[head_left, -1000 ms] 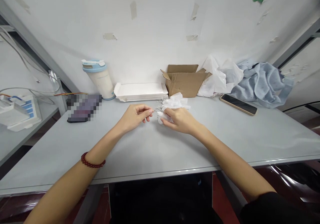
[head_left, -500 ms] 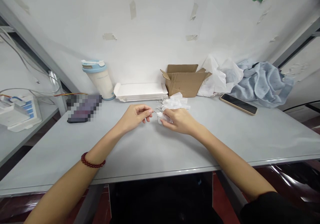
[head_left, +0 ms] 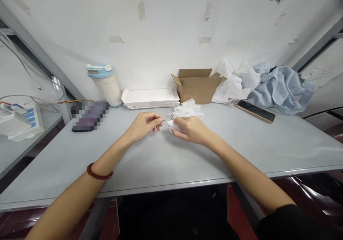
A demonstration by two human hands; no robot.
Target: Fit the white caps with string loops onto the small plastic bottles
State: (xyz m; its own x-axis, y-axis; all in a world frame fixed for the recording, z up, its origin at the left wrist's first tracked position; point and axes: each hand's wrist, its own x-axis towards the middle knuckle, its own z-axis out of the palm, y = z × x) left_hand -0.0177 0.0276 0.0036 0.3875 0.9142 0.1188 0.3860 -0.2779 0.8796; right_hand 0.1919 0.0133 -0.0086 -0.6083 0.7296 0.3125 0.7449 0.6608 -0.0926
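Observation:
My left hand (head_left: 147, 125) is closed, with thumb and forefinger pinching the end of a thin dark strand (head_left: 165, 120), wire or string. That strand leads to a small white, partly see-through plastic piece (head_left: 177, 126), which my right hand (head_left: 194, 129) grips from the right, its fingers covering part of it. Just behind my right hand lies a pile of similar white plastic pieces (head_left: 189, 107) with thin strands sticking out to the left. What exactly the pieces are is too small to make out.
Along the wall stand a cream tumbler (head_left: 108, 88), flat white boxes (head_left: 151, 97), an open cardboard box (head_left: 199, 89), a white plastic bag (head_left: 235, 81) and a light blue cloth (head_left: 281, 89). A phone (head_left: 255, 111) lies at right, a pixelated dark object (head_left: 90, 116) at left on the grey table (head_left: 160, 165).
Both hands keep nearly the same place and grip. The whole view has shifted very slightly; nothing is let go or taken up.

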